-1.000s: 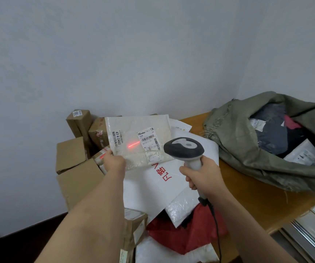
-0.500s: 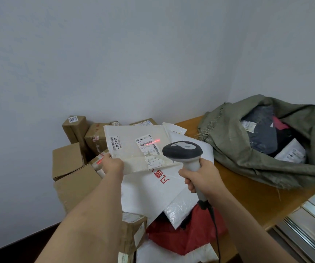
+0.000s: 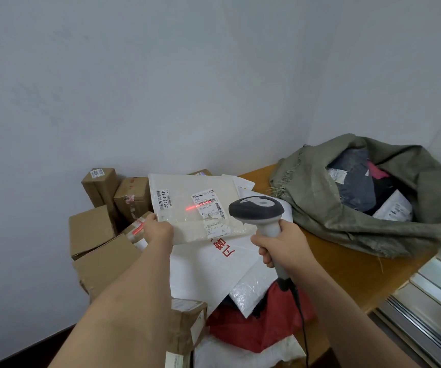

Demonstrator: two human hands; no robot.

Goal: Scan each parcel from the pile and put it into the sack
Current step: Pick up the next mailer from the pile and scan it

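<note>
Left hand pinches the envelope by its corner, right hand gripping the scanner; sack lies off right, nearer the scanner hand.

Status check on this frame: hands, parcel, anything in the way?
Left hand grips flat white parcel; right hand grips scanner. Red beam on the label. Sack open, nothing in the way.

Both arms reach forward, left hand pinching, right hand fist-curled.
</note>
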